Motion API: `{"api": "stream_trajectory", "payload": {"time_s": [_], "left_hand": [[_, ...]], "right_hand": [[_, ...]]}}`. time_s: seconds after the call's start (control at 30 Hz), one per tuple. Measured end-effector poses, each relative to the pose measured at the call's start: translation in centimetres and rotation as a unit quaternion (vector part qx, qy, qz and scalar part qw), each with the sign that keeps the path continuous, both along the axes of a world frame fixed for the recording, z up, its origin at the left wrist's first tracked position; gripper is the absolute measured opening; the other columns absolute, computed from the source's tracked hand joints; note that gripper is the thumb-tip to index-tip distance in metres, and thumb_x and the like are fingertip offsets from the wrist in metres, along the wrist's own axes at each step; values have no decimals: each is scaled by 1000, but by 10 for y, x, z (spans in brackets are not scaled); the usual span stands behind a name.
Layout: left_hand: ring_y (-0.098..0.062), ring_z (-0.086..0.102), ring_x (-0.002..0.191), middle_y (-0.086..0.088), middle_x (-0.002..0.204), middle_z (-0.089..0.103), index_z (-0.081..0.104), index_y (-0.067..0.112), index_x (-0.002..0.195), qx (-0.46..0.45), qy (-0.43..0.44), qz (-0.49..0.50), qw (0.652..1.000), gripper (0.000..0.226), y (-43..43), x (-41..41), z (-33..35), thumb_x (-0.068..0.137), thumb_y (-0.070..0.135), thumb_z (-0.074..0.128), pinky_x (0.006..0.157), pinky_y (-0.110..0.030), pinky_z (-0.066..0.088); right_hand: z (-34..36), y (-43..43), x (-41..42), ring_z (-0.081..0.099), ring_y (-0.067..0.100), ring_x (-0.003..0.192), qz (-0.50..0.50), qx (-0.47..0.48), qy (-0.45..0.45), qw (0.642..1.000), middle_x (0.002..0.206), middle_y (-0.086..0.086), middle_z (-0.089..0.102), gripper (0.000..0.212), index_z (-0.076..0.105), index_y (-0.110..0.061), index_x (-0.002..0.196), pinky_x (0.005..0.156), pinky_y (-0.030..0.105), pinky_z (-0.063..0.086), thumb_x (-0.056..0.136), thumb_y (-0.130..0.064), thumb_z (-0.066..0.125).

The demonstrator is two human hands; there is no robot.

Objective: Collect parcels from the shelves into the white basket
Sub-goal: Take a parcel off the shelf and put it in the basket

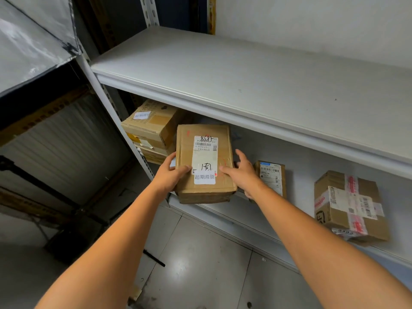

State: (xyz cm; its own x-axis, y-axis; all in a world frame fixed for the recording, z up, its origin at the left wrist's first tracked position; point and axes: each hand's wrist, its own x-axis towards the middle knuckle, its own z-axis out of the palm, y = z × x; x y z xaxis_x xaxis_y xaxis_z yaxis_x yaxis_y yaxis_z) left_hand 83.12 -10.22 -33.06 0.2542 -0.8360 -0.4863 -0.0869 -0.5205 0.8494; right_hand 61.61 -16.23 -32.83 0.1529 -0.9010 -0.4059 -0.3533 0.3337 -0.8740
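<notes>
Cardboard parcel (pixel 205 161) at the left of the lower shelf (pixel 298 197), overhanging its near edge; left hand (pixel 171 173) grips its left side, right hand (pixel 242 172) its right side, thumbs on top.

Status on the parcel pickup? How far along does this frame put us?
Done: cannot tell, since the basket is out of view; the upper shelf shows no parcels.
In hand: left hand and right hand grip a labelled box at the front edge of the lower shelf.
Left: the small parcel, the taped box and the stacked boxes at back left sit on that shelf.
</notes>
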Motion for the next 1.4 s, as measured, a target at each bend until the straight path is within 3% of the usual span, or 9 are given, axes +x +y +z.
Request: {"api": "stream_trajectory", "payload": {"time_s": [0.17,0.27,0.43,0.63,0.87,0.97,1.03,1.17,1.4], "left_hand": [[-14,62,99,1,117,60,27,40,150,-21,-3,25,999,77,15,-18,9,88,31,72,71,-28,50],[-14,62,98,3,114,61,29,39,149,-28,-3,65,998,75,29,-36,15,88,30,72,71,-29,50],[-19,60,109,1,123,60,30,42,147,-46,-7,149,988,77,66,-70,20,85,34,75,90,-42,51],[-21,61,112,0,125,59,34,44,143,-59,-19,243,968,75,127,-101,31,82,39,77,95,-51,52],[-14,59,107,-4,126,57,34,35,148,-69,-71,329,939,76,215,-119,44,85,32,76,77,-30,52],[-20,57,113,-5,129,55,35,36,147,-64,-66,367,926,76,260,-136,44,84,35,77,76,-33,52],[-22,56,116,-4,130,54,35,37,147,-63,-67,388,917,77,290,-150,41,83,37,77,77,-34,51],[-22,54,119,-3,129,53,36,39,146,-67,-61,416,905,78,343,-187,32,81,36,79,91,-44,53],[-27,57,120,-5,139,52,34,42,143,-61,-43,496,865,103,420,-266,12,54,62,83,97,-52,52]], "right_hand": [[-1,0,-11,69,13,93,32,-16,-33,999,111,-2,68,44,53,-32,123,76,31,59,89,-8,68],[4,0,-22,67,14,97,67,-22,-38,997,104,-10,63,56,49,-30,136,79,33,59,89,-8,69],[17,7,-41,60,12,98,147,-45,-29,988,108,-9,58,67,42,-22,146,64,19,49,87,-9,71],[28,32,-44,54,13,109,237,-72,-18,969,129,-2,56,59,43,-23,142,94,34,49,90,-22,70],[38,95,-28,46,10,110,328,-70,-47,941,136,2,50,62,36,-15,147,89,26,41,94,-19,67],[40,129,-31,48,11,113,360,-70,-54,929,141,3,50,66,34,-16,151,94,28,41,93,-19,67],[39,153,-38,50,13,114,392,-64,-57,916,129,-5,52,68,33,-19,152,94,28,43,94,-18,67],[35,196,-66,54,13,108,437,-54,-57,896,122,-4,57,59,43,-20,147,78,22,45,94,-17,66],[24,259,-117,52,15,115,490,-32,-60,869,125,-4,54,61,41,-25,147,92,33,44,93,-18,68]]}}
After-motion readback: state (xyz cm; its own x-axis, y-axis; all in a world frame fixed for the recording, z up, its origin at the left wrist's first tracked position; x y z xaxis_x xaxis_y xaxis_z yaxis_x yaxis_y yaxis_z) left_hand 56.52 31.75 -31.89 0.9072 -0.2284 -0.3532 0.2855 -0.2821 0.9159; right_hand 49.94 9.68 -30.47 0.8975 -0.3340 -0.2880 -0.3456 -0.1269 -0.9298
